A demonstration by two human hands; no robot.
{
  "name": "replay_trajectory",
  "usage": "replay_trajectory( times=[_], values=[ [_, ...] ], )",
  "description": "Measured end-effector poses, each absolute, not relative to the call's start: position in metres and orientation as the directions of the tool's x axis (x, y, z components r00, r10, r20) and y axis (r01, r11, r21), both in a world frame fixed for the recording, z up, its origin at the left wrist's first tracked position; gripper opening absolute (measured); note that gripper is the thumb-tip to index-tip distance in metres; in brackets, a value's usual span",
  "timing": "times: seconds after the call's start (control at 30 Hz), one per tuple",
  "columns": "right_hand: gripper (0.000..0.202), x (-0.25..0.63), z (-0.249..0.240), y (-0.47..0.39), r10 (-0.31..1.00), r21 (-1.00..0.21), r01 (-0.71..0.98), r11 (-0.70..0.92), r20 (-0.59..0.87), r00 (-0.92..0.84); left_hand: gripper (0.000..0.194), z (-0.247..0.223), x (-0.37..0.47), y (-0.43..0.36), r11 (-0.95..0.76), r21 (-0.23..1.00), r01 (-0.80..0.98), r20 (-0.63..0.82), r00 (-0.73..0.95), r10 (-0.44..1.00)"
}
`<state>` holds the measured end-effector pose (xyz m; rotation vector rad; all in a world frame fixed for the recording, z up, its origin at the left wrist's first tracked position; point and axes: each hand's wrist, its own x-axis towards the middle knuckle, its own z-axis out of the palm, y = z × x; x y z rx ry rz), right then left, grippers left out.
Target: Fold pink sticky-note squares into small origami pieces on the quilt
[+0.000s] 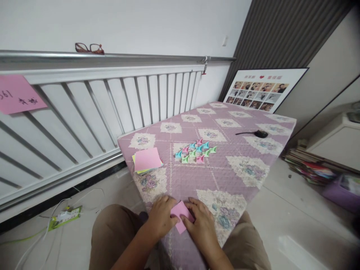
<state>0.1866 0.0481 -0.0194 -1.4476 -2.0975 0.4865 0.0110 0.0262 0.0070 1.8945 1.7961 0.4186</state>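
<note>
A small folded piece of pink paper (pixel 179 210) lies near the front edge of the cloth-covered table. My left hand (pixel 162 216) grips its left side, thumb on top and fingers bent along the edge. From the right, my right hand (pixel 203 222) holds the same paper, with its thumb pressed on the surface and its fingers curled at the far side. Beyond my hands stand several small folded paper pieces (pixel 199 148) in pink, blue and green, grouped in rows. To the left sits a stack of coloured paper sheets (pixel 147 159), pink on top.
The table (pixel 191 180) wears a purple flowered cloth. A black object with a thin handle (pixel 261 134) rests at its right. Behind are a white radiator (pixel 112 97), glasses (pixel 89 48) on a pipe and a photo board (pixel 258 90). A power strip (pixel 65 218) lies on the floor.
</note>
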Motion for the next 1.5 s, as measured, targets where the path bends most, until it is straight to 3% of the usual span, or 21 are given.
replay_trajectory(
  times=[0.3,0.53,0.67,0.73,0.9,1.3,1.5],
  values=[
    [0.007,0.187,-0.022,0.049,0.937,-0.596,0.723,0.349,0.222,-0.27,0.034,0.013,0.011,0.027,-0.039,0.529,0.848,-0.115,0.117,0.986],
    [0.007,0.188,-0.024,0.049,0.929,-0.608,0.703,0.369,0.241,-0.28,0.018,0.011,0.008,0.025,-0.046,0.536,0.843,-0.093,0.112,0.989],
    [0.022,0.19,-0.023,0.049,0.922,-0.611,0.69,0.387,0.277,-0.271,0.014,0.01,0.008,0.025,-0.039,0.538,0.842,-0.088,0.101,0.991],
    [0.019,0.19,-0.022,0.048,0.919,-0.608,0.69,0.392,0.284,-0.273,0.012,0.007,0.008,0.025,-0.04,0.536,0.843,-0.08,0.098,0.992],
    [0.006,0.19,-0.02,0.045,0.902,-0.57,0.699,0.432,0.272,-0.336,0.01,-0.001,0.008,0.024,-0.074,0.544,0.836,-0.029,0.107,0.994],
    [0.009,0.185,-0.017,0.038,0.851,-0.448,0.735,0.509,0.388,-0.353,0.013,-0.003,-0.003,0.027,-0.218,0.515,0.829,0.02,0.242,0.97],
    [0.009,0.187,-0.019,0.035,0.843,-0.404,0.747,0.527,0.358,-0.402,0.017,-0.005,-0.006,0.026,-0.266,0.484,0.834,0.044,0.28,0.959]
  ],
)
